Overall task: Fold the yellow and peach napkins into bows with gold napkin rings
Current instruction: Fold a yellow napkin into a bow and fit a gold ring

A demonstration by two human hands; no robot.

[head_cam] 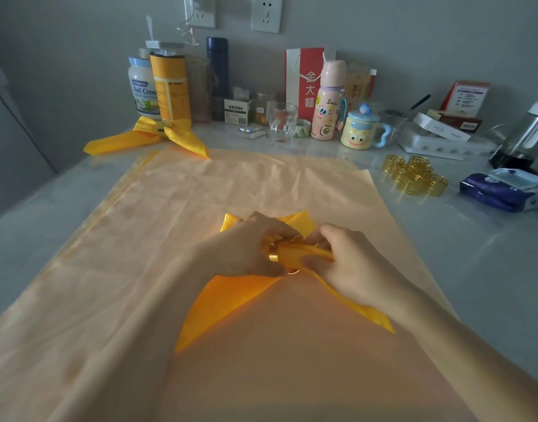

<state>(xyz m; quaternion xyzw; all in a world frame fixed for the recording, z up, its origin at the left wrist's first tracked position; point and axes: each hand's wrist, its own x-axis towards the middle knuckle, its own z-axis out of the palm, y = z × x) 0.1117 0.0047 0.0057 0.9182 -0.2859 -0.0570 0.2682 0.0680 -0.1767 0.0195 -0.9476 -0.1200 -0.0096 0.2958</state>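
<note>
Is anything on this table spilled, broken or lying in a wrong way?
Nothing looks spilled or broken. The peach napkin lies spread out but creased. The finished yellow bow sits against the yellow canister, and one of its tails reaches the peach napkin's far edge.

Over the table (444,239), the left hand (246,248) and the right hand (350,263) are both bare, and each forearm behind them is bare too (uncovered as far as it shows). The left forearm looks blurred and dim; the right is sharper.

Head-worn wide-angle view; forward-down, close over table (444,269)
</note>
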